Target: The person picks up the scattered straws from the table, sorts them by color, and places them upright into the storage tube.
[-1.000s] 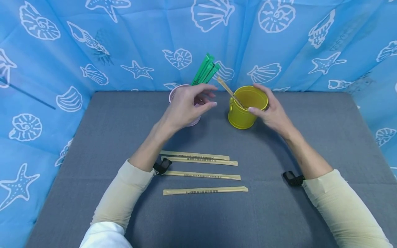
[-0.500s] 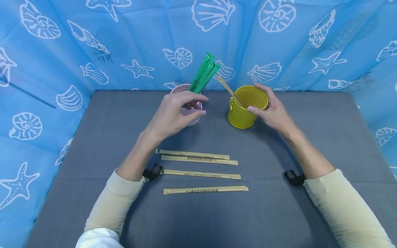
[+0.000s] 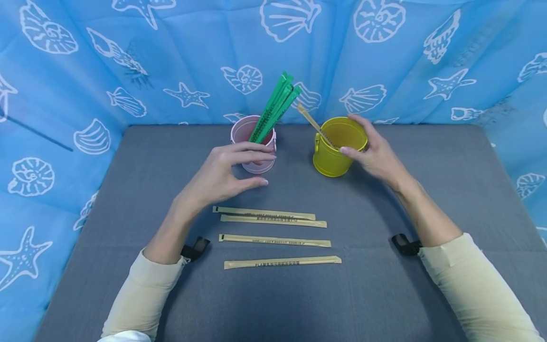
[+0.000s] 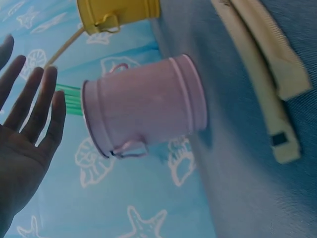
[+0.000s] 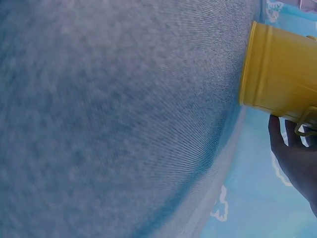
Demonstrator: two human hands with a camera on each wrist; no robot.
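My left hand (image 3: 222, 173) holds nothing; its fingers are spread apart from the thumb, in front of the pink bucket (image 3: 261, 167). Several green-wrapped straws (image 3: 275, 107) lean to the right out of that bucket. My right hand (image 3: 376, 154) grips the yellow bucket (image 3: 333, 161) by its right side, thumb at the near rim and fingers around the far side. One tan paper-wrapped straw (image 3: 314, 122) slants out of the yellow bucket to the left. In the right wrist view, fingers (image 5: 276, 130) touch the yellow bucket's wall beside its handle.
Several tan wrapped straws lie crosswise on the grey cloth: a close pair at the back with a rear straw (image 3: 265, 213), a middle straw (image 3: 273, 241) and a front straw (image 3: 282, 262). A blue shell-print curtain (image 3: 192, 57) hangs behind the table.
My left hand has drawn back toward the lower left from beside the green straws, and its thumb and fingers have spread wider. The right hand and yellow bucket have stayed put.
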